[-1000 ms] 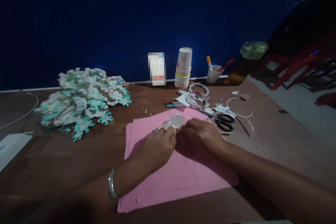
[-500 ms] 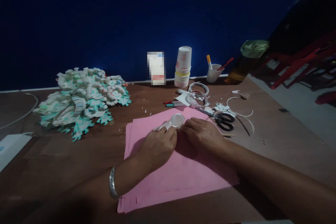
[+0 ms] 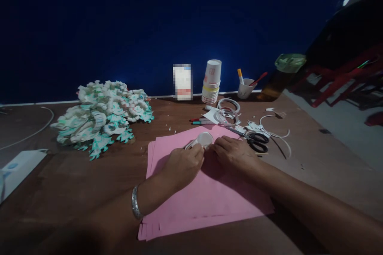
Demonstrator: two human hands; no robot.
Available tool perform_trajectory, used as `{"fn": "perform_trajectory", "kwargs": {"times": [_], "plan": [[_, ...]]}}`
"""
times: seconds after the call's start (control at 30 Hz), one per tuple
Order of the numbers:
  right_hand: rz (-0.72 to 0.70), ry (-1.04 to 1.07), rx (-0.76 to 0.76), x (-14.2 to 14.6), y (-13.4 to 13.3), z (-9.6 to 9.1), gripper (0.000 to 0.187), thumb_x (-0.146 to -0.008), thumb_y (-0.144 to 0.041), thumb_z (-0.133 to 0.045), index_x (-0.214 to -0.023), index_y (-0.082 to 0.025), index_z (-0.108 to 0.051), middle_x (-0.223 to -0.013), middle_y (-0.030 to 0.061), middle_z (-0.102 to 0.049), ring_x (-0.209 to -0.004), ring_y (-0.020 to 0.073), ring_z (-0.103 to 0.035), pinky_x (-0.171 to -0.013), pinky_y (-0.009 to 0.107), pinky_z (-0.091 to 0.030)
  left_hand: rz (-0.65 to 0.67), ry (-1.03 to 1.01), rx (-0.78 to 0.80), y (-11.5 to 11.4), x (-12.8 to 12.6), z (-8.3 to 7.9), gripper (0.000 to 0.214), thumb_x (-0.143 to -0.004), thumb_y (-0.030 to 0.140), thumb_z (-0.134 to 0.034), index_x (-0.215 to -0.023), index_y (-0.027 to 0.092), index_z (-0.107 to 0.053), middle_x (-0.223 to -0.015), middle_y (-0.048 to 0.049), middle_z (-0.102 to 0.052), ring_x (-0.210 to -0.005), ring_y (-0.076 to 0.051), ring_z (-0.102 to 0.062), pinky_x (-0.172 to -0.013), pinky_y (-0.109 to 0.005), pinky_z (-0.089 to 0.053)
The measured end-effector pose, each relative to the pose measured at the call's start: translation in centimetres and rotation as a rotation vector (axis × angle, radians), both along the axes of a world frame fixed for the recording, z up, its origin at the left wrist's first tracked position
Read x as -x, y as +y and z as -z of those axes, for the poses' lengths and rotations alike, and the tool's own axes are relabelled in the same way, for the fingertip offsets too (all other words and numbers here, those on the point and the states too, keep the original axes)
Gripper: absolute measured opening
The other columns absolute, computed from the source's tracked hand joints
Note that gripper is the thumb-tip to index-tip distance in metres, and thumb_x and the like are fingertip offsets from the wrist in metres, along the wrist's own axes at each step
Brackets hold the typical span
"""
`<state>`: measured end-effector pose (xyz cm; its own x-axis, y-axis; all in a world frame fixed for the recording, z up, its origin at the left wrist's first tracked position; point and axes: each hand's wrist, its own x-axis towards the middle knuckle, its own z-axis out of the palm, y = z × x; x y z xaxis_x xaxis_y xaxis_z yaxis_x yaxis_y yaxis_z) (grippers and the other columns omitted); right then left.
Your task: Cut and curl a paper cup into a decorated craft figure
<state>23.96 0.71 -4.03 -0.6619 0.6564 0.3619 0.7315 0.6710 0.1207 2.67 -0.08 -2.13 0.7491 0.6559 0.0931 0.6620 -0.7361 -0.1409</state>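
Between my hands is a small white paper cup piece, its round end facing up and away from me. My left hand, with a silver bangle on the wrist, pinches its near left edge. From the right, the bent fingers of my right hand close on the near right edge. The fingertips nearly meet and hide the lower part of the piece. Under both hands lies a stack of pink paper sheets.
Black-handled scissors, paper scraps, rings of cut cup rim and markers lie behind. Stacked paper cups and a cup with pens stand farther back. A heap of white and green paper cutouts sits left.
The view has shifted a little, so everything appears slightly farther right. White flaps at the piece's left side show less than before. Both hands keep their hold.
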Motion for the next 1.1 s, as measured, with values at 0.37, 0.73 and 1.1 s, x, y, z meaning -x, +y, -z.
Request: {"fn": "perform_trajectory", "kwargs": {"times": [0.37, 0.73, 1.1], "plan": [[0.072, 0.064, 0.239, 0.4, -1.1, -0.8, 0.015, -0.086, -0.009, -0.056, -0.097, -0.016, -0.063, -0.089, 0.0051, -0.063, -0.069, 0.0167, -0.057, -0.057, 0.029, -0.032, 0.092, -0.138, -0.200, 0.7, 0.9, 0.6, 0.016, -0.093, 0.008, -0.051, -0.087, 0.016, -0.063, -0.081, -0.0038, -0.065, -0.066, -0.018, -0.062, -0.048, -0.028, -0.040], [0.050, 0.258, 0.021, -0.8, -0.3, -1.4, 0.016, -0.096, -0.021, -0.054, -0.093, -0.016, -0.070, -0.077, 0.0034, -0.064, -0.066, 0.0144, -0.056, -0.056, 0.029, -0.029, 0.085, -0.141, -0.309, 0.7, 1.4, 0.4, 0.023, -0.095, 0.008, -0.045, -0.081, 0.016, -0.060, -0.074, -0.0031, -0.059, -0.064, -0.018, -0.058, -0.046, -0.029, -0.035], [-0.054, 0.339, 0.179, 0.6, 0.3, -0.3, 0.022, -0.089, -0.011, -0.057, -0.101, -0.022, -0.072, -0.080, 0.0016, -0.062, -0.067, 0.0129, -0.056, -0.058, 0.025, -0.030, 0.043, -0.186, -0.294, 0.7, 1.0, 0.8, 0.017, -0.094, 0.016, -0.052, -0.081, 0.018, -0.063, -0.079, -0.0040, -0.063, -0.063, -0.019, -0.060, -0.045, -0.031, -0.035]]}}
